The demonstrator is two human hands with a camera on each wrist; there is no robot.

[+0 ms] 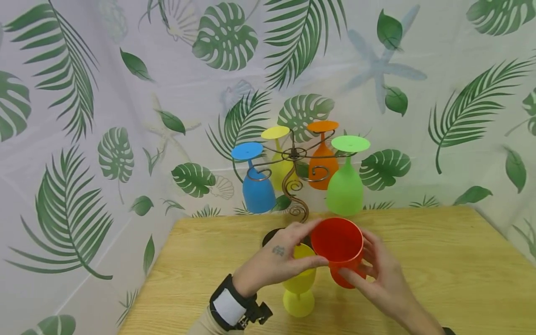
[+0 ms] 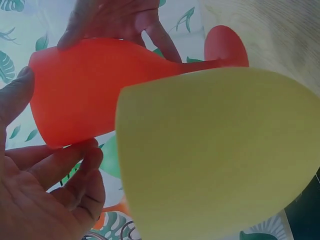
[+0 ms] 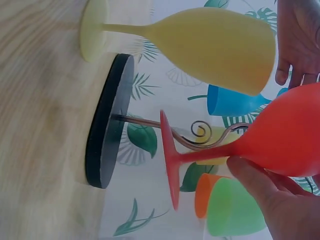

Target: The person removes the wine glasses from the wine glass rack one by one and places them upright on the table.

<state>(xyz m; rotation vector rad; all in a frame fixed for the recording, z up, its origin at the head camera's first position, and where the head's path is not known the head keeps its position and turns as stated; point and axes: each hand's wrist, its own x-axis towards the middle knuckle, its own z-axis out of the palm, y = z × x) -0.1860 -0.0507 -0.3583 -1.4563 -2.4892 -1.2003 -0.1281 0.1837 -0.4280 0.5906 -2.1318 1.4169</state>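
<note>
A red goblet (image 1: 341, 239) hangs upright above the table, its foot (image 3: 170, 160) off the wood in the right wrist view. My right hand (image 1: 387, 277) grips its bowl from the right, thumb on the near side. At the rim, my left hand (image 1: 274, 256) holds the goblet between thumb and fingers; in the left wrist view the left hand's fingers (image 2: 75, 170) touch the bowl's edge. A yellow goblet (image 1: 298, 302) stands upright on the table below my left hand, which partly hides it.
Behind my hands is a metal stemware rack (image 1: 294, 156) with a dark base (image 3: 110, 125). Blue (image 1: 258, 190), yellow (image 1: 275, 132), orange (image 1: 322, 163) and green (image 1: 345, 188) goblets hang upside down from it. The wooden table (image 1: 439, 270) meets a leaf-patterned backdrop (image 1: 456, 153).
</note>
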